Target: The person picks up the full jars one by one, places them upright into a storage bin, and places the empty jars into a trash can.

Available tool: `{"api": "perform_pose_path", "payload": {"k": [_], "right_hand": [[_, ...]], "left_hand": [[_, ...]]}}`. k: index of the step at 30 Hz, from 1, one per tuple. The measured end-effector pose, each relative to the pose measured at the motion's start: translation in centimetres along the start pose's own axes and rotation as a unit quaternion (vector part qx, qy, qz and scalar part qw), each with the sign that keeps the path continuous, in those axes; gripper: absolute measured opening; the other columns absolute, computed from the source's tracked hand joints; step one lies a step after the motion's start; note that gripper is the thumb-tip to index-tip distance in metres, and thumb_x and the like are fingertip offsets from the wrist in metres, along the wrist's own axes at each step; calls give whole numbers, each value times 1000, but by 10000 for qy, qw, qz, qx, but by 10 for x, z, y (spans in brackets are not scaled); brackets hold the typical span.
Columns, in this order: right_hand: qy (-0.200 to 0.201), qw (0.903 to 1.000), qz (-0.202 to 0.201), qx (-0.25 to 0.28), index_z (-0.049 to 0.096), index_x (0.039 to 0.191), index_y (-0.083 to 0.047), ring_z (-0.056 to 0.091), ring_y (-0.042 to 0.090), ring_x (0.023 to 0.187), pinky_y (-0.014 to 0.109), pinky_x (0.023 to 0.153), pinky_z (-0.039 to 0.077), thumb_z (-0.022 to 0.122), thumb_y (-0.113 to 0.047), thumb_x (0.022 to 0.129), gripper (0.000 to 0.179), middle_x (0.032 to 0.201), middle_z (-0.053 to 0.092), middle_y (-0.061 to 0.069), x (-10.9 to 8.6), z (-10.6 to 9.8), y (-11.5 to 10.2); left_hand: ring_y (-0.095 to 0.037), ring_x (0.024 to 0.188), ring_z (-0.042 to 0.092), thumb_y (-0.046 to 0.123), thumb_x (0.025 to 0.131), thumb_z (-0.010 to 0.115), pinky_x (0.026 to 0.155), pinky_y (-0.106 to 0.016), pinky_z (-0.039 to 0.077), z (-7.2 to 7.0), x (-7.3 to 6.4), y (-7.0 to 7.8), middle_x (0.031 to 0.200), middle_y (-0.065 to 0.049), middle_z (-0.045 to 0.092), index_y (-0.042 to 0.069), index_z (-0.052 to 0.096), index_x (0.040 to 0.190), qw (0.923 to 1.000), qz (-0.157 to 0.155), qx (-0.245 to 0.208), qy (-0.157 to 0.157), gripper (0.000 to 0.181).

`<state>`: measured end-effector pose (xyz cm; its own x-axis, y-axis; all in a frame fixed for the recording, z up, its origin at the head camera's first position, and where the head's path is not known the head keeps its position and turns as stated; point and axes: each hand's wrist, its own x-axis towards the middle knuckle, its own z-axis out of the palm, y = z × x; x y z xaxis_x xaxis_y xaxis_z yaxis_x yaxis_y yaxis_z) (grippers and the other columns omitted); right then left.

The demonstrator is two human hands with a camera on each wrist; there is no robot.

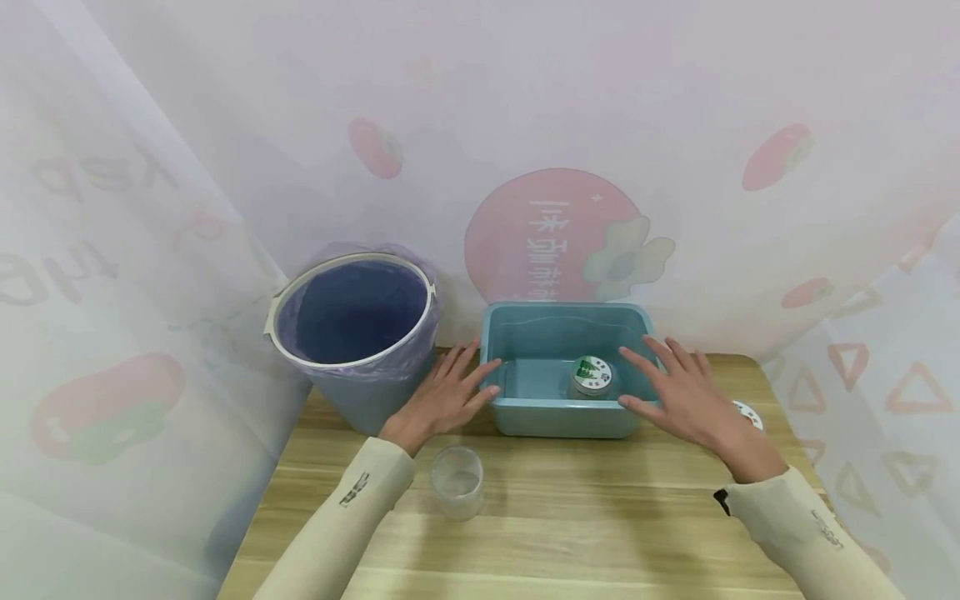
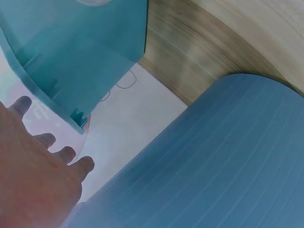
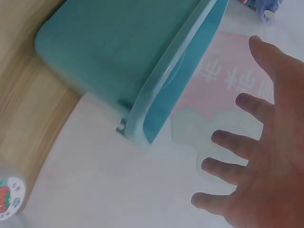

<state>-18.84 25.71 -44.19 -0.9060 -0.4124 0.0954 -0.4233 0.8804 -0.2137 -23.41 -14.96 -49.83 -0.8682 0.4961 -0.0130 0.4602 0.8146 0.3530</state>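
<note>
A teal plastic bin (image 1: 566,421) stands on the wooden table against the back curtain. Inside it, toward the right, sits a round clear jar (image 1: 592,375) with a white lid printed in green. My left hand (image 1: 447,392) is spread at the bin's left side, its fingertips near the rim. On the opposite side my right hand (image 1: 686,396) spreads its fingers by the right rim. In the right wrist view the right hand (image 3: 259,142) shows separated fingers with nothing in them. The left wrist view shows the left hand (image 2: 38,171) beside the bin's wall (image 2: 85,47).
A tall blue trash can (image 1: 360,392) with a purple liner stands left of the bin. Nearer me is a clear, lidless cup (image 1: 457,483). Another jar with a white lid (image 1: 747,414) sits partly behind my right hand. Printed curtains (image 1: 712,250) surround the table.
</note>
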Motion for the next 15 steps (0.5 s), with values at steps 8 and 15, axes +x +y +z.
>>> {"api": "perform_pose_path", "payload": {"k": [8,15], "right_hand": [[152,9997,194,-20,43,168,-21,26,59,158,86,121,18,67,-59,104,78,173,34,26,-22,-5,11],[465,9985,212,198,45,165,-15,29,61,154,89,117,18,71,-53,103,77,171,35,29,-36,-7,20]], "left_hand": [[-41,171,5,61,115,37,135,-66,17,-11,-11,7,186,-8,4,33,36,172,9996,141,244,13,63],[-38,172,5,61,116,35,137,-61,15,-27,-19,16,186,-8,6,34,34,172,9986,284,436,93,62]]}}
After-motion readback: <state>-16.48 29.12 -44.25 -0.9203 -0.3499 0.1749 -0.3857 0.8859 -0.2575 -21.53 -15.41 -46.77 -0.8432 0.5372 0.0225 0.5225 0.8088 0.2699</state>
